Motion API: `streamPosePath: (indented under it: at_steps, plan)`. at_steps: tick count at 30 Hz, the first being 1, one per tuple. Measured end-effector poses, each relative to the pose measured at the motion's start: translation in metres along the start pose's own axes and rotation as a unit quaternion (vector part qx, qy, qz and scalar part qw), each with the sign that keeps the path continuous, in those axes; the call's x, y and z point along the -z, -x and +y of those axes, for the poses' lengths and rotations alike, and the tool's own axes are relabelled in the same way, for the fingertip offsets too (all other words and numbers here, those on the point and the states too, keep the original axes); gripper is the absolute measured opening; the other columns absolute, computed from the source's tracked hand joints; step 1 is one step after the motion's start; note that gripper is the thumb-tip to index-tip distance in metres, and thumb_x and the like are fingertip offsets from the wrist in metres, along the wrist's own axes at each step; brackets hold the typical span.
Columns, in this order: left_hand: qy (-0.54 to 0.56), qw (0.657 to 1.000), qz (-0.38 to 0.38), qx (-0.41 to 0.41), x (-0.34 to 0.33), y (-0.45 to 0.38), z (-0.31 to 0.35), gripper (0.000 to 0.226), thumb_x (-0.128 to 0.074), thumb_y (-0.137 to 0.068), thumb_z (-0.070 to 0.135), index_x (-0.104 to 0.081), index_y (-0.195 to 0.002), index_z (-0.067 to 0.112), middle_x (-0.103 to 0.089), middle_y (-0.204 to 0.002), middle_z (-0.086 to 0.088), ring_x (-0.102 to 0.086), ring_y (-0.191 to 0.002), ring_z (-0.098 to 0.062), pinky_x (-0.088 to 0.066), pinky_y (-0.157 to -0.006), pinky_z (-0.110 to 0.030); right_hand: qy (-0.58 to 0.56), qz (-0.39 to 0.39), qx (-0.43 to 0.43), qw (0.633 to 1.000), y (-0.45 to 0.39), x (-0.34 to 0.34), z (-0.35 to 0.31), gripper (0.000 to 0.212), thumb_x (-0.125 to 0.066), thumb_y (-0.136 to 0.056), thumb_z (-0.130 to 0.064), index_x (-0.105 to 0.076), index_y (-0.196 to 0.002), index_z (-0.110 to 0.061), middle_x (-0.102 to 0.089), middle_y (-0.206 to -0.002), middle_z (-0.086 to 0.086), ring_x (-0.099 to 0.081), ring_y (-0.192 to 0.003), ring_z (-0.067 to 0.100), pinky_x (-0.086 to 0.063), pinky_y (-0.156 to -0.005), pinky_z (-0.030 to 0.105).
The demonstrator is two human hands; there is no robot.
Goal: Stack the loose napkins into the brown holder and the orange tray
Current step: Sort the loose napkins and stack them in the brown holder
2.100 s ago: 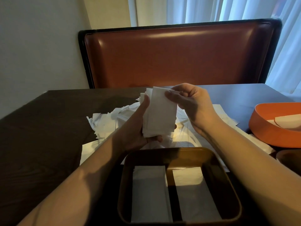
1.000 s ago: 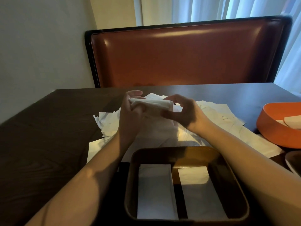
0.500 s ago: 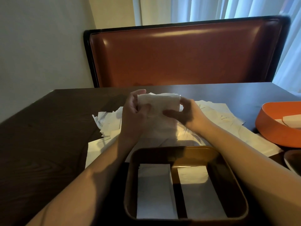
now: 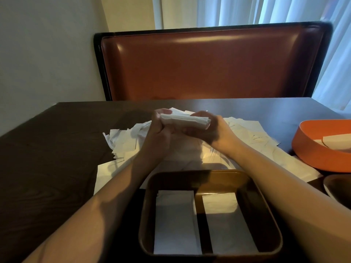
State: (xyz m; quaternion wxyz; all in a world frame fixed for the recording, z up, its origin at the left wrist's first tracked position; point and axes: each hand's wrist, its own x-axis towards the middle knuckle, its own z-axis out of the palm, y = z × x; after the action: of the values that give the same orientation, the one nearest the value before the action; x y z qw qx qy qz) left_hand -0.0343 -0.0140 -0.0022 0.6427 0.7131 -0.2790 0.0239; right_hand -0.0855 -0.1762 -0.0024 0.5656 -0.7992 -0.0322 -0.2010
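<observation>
A small stack of white napkins point(image 4: 185, 121) lies edge-on between both hands above the table. My left hand point(image 4: 158, 135) grips its left end and my right hand point(image 4: 210, 131) grips its right end. Under them a heap of loose white napkins point(image 4: 125, 141) spreads over the dark table. The brown holder point(image 4: 266, 211) stands nearest to me, with two napkin stacks side by side in it. The orange tray point(image 4: 307, 149) sits at the right edge with a napkin inside.
A brown padded bench back point(image 4: 209, 67) rises behind the dark table point(image 4: 47, 158). Part of a dark round bowl point(image 4: 338, 188) shows at the right edge below the orange tray. Curtains hang behind the bench.
The napkin stack, held upright facing me half a second ago, is now tipped flat and edge-on between both hands. Hands stay above the loose heap.
</observation>
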Motion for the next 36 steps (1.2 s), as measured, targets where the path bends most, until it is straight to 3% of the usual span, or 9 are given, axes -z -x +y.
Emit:
streamPosePath:
  at_steps: [4, 8, 13, 19, 22, 25, 29, 33, 36]
  plan:
    - [-0.026, 1.000, -0.007, 0.007, 0.001, -0.001, -0.004, 0.027, -0.043, -0.099, 0.000, -0.043, -0.121, 0.015, -0.052, -0.101, 0.012, -0.052, -0.094, -0.001, -0.045, -0.073, -0.010, 0.000, 0.014, -0.002, 1.000, 0.001, -0.002, 0.004, 0.026, -0.078, -0.078, -0.018, -0.062, -0.097, -0.025, -0.065, -0.094, -0.008, -0.065, -0.083, -0.006, -0.057, -0.078, 0.018]
    - [-0.007, 1.000, -0.013, 0.015, 0.006, 0.001, 0.005, 0.022, -0.053, -0.098, 0.011, -0.045, -0.118, 0.014, -0.056, -0.100, 0.004, -0.058, -0.091, -0.009, -0.051, -0.068, -0.016, -0.075, 0.055, -0.006, 0.996, 0.003, 0.006, -0.005, 0.022, -0.071, -0.089, -0.019, -0.068, -0.109, -0.011, -0.072, -0.098, 0.000, -0.070, -0.089, 0.006, -0.056, -0.073, 0.018]
    - [0.076, 0.996, -0.050, -0.012, 0.008, 0.006, 0.016, 0.033, -0.069, -0.084, 0.034, -0.053, -0.108, 0.017, -0.068, -0.094, 0.001, -0.067, -0.075, -0.016, -0.054, -0.053, -0.023, -0.237, 0.072, -0.026, 0.968, 0.002, 0.012, -0.019, 0.020, -0.065, -0.092, -0.016, -0.065, -0.109, -0.006, -0.071, -0.096, 0.003, -0.067, -0.101, 0.021, -0.057, -0.087, 0.034]
    - [0.300, 0.883, -0.271, 0.239, 0.010, 0.008, 0.021, 0.091, -0.024, -0.079, 0.081, -0.054, -0.124, 0.008, -0.070, -0.101, -0.015, -0.069, -0.083, -0.025, -0.056, -0.056, -0.028, -0.250, -0.031, -0.030, 0.967, 0.008, 0.018, -0.024, 0.017, -0.048, -0.101, -0.018, -0.064, -0.107, -0.016, -0.070, -0.085, -0.011, -0.065, -0.084, 0.003, -0.053, -0.079, 0.021]
    - [0.331, 0.839, -0.342, 0.263, 0.017, 0.006, 0.015, 0.094, -0.028, -0.078, 0.080, -0.056, -0.131, 0.008, -0.066, -0.117, -0.021, -0.066, -0.104, -0.033, -0.059, -0.070, -0.035, -0.183, -0.047, -0.021, 0.982, 0.010, 0.015, -0.025, 0.018, -0.054, -0.098, -0.020, -0.063, -0.112, -0.014, -0.071, -0.093, -0.007, -0.066, -0.092, 0.007, -0.056, -0.087, 0.030]
    - [0.358, 0.817, -0.372, 0.255, 0.019, 0.008, 0.017, 0.069, -0.063, -0.078, 0.066, -0.068, -0.124, 0.014, -0.066, -0.114, -0.020, -0.064, -0.105, -0.033, -0.057, -0.069, -0.036, -0.151, -0.044, -0.007, 0.988, 0.010, 0.009, -0.023, 0.023, -0.063, -0.092, -0.020, -0.064, -0.113, -0.009, -0.071, -0.094, -0.001, -0.067, -0.088, 0.011, -0.057, -0.074, 0.027]
    - [0.393, 0.822, -0.311, 0.268, 0.017, 0.010, 0.016, 0.070, -0.083, -0.069, 0.027, -0.056, -0.131, 0.010, -0.065, -0.099, -0.015, -0.067, -0.088, -0.026, -0.056, -0.058, -0.031, -0.096, 0.042, 0.012, 0.994, 0.005, 0.012, -0.017, 0.022, -0.061, -0.094, -0.024, -0.061, -0.112, -0.012, -0.068, -0.097, 0.000, -0.067, -0.082, 0.001, -0.053, -0.068, 0.017]
    - [0.409, 0.870, -0.140, 0.238, 0.017, 0.008, 0.020, 0.051, -0.059, -0.084, 0.029, -0.053, -0.133, 0.014, -0.070, -0.098, -0.013, -0.069, -0.085, -0.024, -0.056, -0.055, -0.027, 0.149, 0.146, 0.041, 0.977, 0.004, 0.037, 0.022, 0.012, -0.055, -0.101, -0.024, -0.066, -0.098, -0.020, -0.068, -0.091, -0.008, -0.063, -0.084, 0.009, -0.054, -0.075, 0.029]
    - [0.418, 0.882, -0.051, 0.213, 0.016, 0.008, 0.024, 0.047, -0.059, -0.081, 0.030, -0.051, -0.124, 0.014, -0.072, -0.093, -0.010, -0.070, -0.078, -0.022, -0.053, -0.052, -0.025, 0.150, 0.109, -0.007, 0.983, 0.011, 0.041, 0.037, 0.012, -0.066, -0.094, -0.033, -0.066, -0.100, -0.022, -0.066, -0.085, -0.009, -0.060, -0.079, 0.009, -0.049, -0.071, 0.025]
